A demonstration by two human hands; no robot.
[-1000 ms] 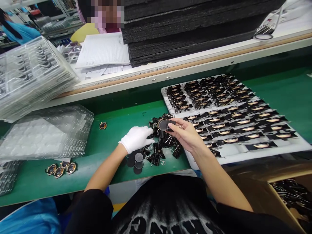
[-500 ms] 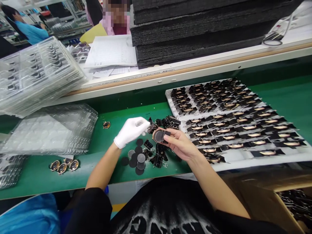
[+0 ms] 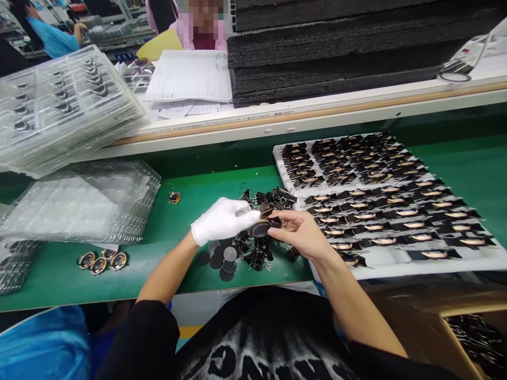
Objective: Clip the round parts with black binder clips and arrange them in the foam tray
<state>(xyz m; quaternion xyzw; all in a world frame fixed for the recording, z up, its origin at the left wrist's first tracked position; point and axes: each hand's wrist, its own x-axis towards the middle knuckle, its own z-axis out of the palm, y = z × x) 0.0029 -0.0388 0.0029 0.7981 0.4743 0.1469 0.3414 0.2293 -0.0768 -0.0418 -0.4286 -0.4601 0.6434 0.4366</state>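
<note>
My left hand (image 3: 224, 219), in a white glove, is closed on a black binder clip (image 3: 266, 209) at the round part's upper edge. Bare, my right hand (image 3: 303, 232) pinches that round part (image 3: 260, 229), which has a dark disc on its face and a black clip at its right side. The fingers partly hide where clip and part meet. Below my left hand lie several loose dark and grey discs (image 3: 216, 259) on the green table. Loose binder clips (image 3: 259, 258) are heaped under and behind both hands.
A white foam tray (image 3: 295, 189) at right carries rows of clipped parts. Gold-rimmed round pieces (image 3: 98, 264) lie at left, with one small piece (image 3: 174, 197) farther back. Clear plastic trays (image 3: 79, 206) are stacked far left. A box of clips (image 3: 477, 338) stands lower right. Another person sits across.
My left hand has moved right with the binder clip, bringing it against the round part. The round part has tilted in my right hand, so its face shows narrower.
</note>
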